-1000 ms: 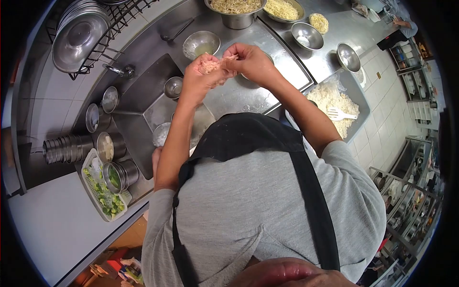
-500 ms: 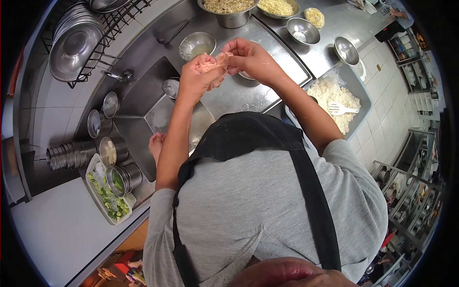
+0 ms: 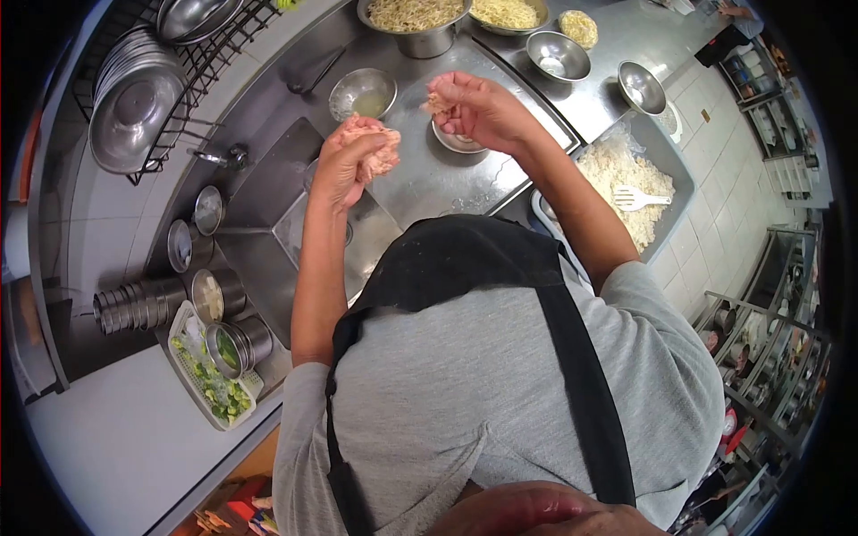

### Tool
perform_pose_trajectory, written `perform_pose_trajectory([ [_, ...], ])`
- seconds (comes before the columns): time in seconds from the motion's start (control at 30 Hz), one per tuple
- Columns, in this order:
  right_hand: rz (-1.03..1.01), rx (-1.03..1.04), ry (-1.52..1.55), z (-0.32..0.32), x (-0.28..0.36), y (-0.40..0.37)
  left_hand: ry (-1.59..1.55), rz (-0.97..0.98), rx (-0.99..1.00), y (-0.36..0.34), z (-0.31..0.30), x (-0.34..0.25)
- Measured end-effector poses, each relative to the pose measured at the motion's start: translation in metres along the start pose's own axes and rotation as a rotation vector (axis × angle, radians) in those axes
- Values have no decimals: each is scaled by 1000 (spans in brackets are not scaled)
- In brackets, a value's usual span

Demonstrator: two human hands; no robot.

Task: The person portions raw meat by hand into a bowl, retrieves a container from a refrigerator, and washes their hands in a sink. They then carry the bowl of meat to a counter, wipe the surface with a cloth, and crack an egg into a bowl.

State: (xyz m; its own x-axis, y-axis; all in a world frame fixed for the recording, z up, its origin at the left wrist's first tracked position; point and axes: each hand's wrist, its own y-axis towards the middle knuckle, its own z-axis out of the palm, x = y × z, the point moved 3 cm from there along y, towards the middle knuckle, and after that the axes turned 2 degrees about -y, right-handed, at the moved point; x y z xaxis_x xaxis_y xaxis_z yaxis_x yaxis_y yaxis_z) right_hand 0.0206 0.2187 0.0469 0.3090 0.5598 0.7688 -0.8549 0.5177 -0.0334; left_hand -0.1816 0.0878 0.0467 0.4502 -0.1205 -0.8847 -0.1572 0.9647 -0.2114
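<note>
My left hand (image 3: 335,170), raised over the sink's edge, is closed around a lump of pale pink, stringy raw meat (image 3: 382,159). Apart from it, my right hand (image 3: 492,112) pinches a small torn piece of the same meat (image 3: 437,102) between thumb and fingers. Below the right hand is a shallow metal bowl (image 3: 444,140), partly hidden by that hand. A metal bowl with some cloudy liquid (image 3: 362,94) stands on the steel counter beyond and between my hands.
A ladle (image 3: 318,71) lies at the back. Bowls of bean sprouts (image 3: 416,12) and yellow shreds (image 3: 509,11) stand far off. At right is a grey tub (image 3: 684,192) of rice-like food with a white slotted spatula (image 3: 639,197). The sink (image 3: 259,259) and a vegetable basket (image 3: 198,386) are left.
My hands have moved apart. The left hand went left with the main lump; the right keeps a small piece torn from it. The shallow bowl beneath shows more now.
</note>
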Motion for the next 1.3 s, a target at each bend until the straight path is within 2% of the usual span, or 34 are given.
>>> perform_pose_trajectory([
  [0.03, -29, 48, 36, -6, -6, 5, -1, 0, 15, 4, -2, 4],
  [0.07, -36, 38, 30, -15, -10, 6, -132, 33, -15, 7, -10, 8],
  [0.1, -3, -33, 75, -16, -12, 5, -266, 63, -48, 7, -14, 9],
  [0.13, 33, -102, 123, -17, -13, 4, -269, 57, -42, 6, -19, 9],
  [0.2, 61, -131, 156, -19, -14, -2, -564, -59, -19, 2, -32, 12],
  [0.27, 72, -171, 163, -27, -20, -5, -618, -47, -31, 5, -48, 16],
  [0.33, 45, -158, 89, -41, -26, 0, -846, -162, 149, -2, -43, 10],
  [0.37, 11, -148, 16, -49, -28, 1, -848, -163, 159, -7, -45, 14],
  [0.4, 14, -222, 16, -50, -27, 0, -786, -82, 112, -9, -48, 21],
  [0.43, 31, -191, -66, -68, -32, 3, -728, -1, 93, -4, -43, 25],
  [0.47, -64, -322, -631, -71, -30, 1, -692, -2, 15, -4, -34, 27],
  [0.5, -531, -267, -1317, -70, -31, 2, -656, 2, -46, -9, -28, 29],
  [0.53, -552, -441, -1572, -90, -56, 14, -617, -42, 64, -3, -39, 42],
  [0.57, -364, -486, -1468, -102, -65, 22, -549, -96, -74, -9, -19, 38],
  [0.6, -293, -428, -1649, -108, -74, 25, -519, -108, -18, -1, -28, 52],
  [0.63, -364, -418, -1723, -125, -92, 24, -527, -176, 80, 2, -36, 61],
  [0.67, -138, -394, -1873, -119, -96, 13, -480, -199, 21, 6, -39, 72],
  [0.7, 15, -318, -1847, -119, -99, 13, -407, -235, 25, 14, -46, 84],
  [0.73, -79, -251, -1868, -81, -69, -1, -359, -284, 34, 18, -45, 84],
  [0.83, -103, -128, -1110, -30, -37, 0, -279, -319, 31, 20, -24, 73],
  [0.87, -110, -138, -1125, -7, -21, -7, -239, -314, 22, 19, -16, 70],
  [0.93, 72, -23, -934, 24, -6, -16, -230, -304, 55, 23, -2, 60],
  [0.97, 71, -30, -944, 26, -5, -15, -183, -281, 75, 27, -1, 57],
  [1.03, -106, -93, -1106, 30, -5, -15, -143, -259, 110, 30, 10, 51],
  [1.13, -146, -135, -1021, 33, -9, -16, -63, -183, 112, 27, 15, 43],
  [1.2, -176, -142, -1091, 36, -10, -15, -5, -129, 121, 29, 12, 42],
  [1.27, -205, -145, -1163, 38, -10, -14, -19, -143, 148, 25, 11, 38],
  [1.3, -171, -149, -1094, 38, -12, -13, -28, -155, 173, 22, 12, 35],
])
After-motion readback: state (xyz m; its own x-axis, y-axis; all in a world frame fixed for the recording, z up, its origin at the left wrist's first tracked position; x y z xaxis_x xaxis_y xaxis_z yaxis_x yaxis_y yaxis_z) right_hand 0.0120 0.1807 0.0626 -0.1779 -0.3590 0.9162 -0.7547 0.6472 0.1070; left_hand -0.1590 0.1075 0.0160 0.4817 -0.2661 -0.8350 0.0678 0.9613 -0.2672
